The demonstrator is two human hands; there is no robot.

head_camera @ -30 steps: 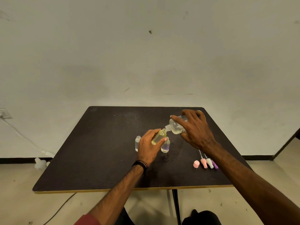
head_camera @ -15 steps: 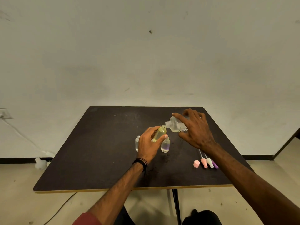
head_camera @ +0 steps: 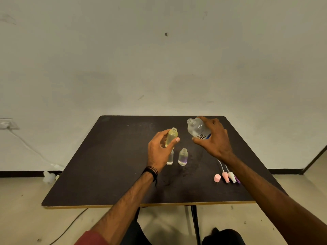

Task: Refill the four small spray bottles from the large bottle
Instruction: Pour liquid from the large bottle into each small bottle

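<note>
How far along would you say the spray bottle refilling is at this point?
The yellow bottle in the left hand looks filled. The right hand holds the large bottle, tipped back. Two small bottles stand uncapped on the table; the spray tops lie unfitted.

Beyond your hands stands a scuffed pale wall (head_camera: 159, 59); beneath them a dark table (head_camera: 106, 165); beige floor (head_camera: 23, 209) lower left.

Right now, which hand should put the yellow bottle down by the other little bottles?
Probably the left hand. It already holds the yellow bottle, just above the small bottles standing on the table. The right hand is busy gripping the large bottle.
</note>
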